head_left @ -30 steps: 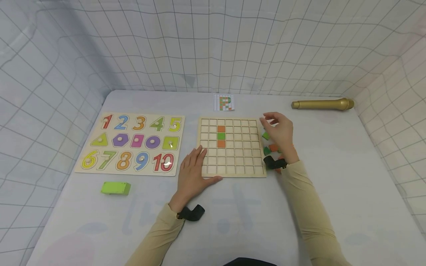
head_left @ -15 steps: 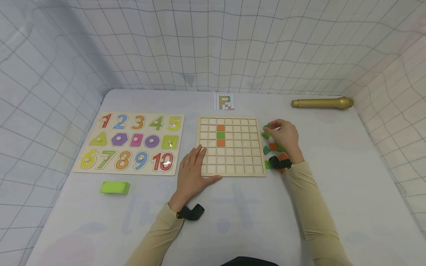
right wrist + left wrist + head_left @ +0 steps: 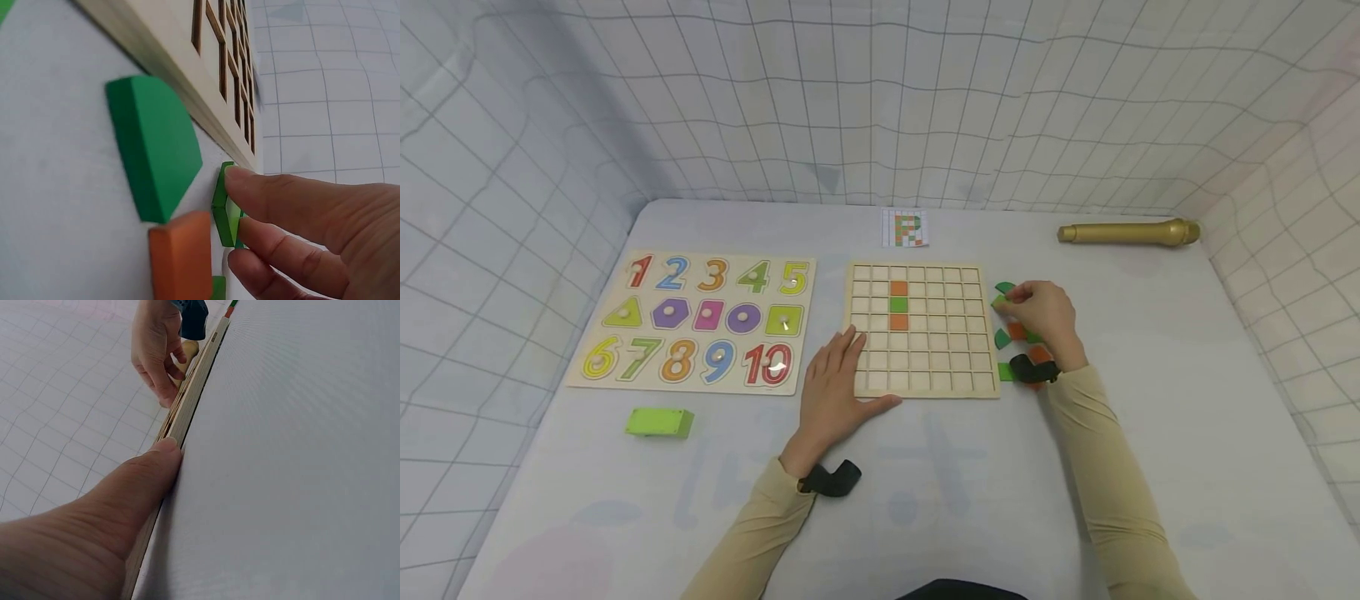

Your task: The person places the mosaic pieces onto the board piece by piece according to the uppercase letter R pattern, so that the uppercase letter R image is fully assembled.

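Observation:
My left hand (image 3: pixel 831 396) rests with straight fingers on the lower left corner of a wooden grid board (image 3: pixel 936 390). Its thumb (image 3: pixel 140 481) lies along the board's front edge in the left wrist view. In one column of the board sit an orange square (image 3: pixel 898 287), a green square (image 3: pixel 898 305) and another orange square (image 3: pixel 898 322). Right of the board, my right hand (image 3: pixel 1043 315) pinches a light green block (image 3: pixel 226 206) between thumb and fingers, low at the table. Nearby lie a dark green rounded block (image 3: pixel 153 144) and an orange block (image 3: pixel 181 256).
A number and shape puzzle board (image 3: pixel 692 329) lies at left, with a lime green block (image 3: pixel 659 422) in front of it. A small pattern card (image 3: pixel 905 228) lies behind the grid board. A gold microphone (image 3: pixel 1127 233) is at back right. Gridded cloth walls surround the table.
My right hand has moved down and slightly right from the board's upper right corner, and its fingers have come onto the light green block. The left hand stays in place.

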Tool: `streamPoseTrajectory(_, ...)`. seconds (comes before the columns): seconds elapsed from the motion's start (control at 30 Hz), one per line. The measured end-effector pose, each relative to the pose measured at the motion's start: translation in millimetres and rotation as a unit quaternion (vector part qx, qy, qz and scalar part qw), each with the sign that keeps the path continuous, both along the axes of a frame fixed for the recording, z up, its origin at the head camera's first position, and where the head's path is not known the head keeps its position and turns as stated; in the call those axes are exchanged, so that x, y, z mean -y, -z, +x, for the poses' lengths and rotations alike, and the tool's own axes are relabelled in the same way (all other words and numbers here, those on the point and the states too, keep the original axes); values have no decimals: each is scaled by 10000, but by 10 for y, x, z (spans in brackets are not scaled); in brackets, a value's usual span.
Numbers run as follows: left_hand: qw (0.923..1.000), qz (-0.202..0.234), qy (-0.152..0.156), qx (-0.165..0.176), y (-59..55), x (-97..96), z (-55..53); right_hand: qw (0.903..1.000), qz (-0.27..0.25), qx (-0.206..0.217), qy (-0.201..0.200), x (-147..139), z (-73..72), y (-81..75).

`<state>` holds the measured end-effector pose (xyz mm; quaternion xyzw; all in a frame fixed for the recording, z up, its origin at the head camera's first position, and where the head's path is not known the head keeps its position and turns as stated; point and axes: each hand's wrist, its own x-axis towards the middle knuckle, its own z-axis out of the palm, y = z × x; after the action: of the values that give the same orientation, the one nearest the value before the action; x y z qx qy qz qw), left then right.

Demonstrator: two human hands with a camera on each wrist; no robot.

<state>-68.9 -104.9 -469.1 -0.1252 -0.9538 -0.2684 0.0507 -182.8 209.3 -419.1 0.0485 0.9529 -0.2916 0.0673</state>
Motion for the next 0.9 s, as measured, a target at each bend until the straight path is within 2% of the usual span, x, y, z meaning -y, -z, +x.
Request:
streamPoseTrajectory(0.27,10000,19,-1,-41,-7,-5,0,9998,-60,-57,-165,10,14,-8)
streamPoseTrajectory(0.57,10000,20,10,-79,18,-2,-8,9970,-217,-661,-351,39,69,33)
streamPoseTrajectory(0.77,10000,20,-3,-69,12,2,-2,9866,-754,-1347,-531,152,112,30)
streamPoseTrajectory(0.9,10000,20,12,-51,9,1,-1,9781,-1195,-1507,-801,293,145,11)
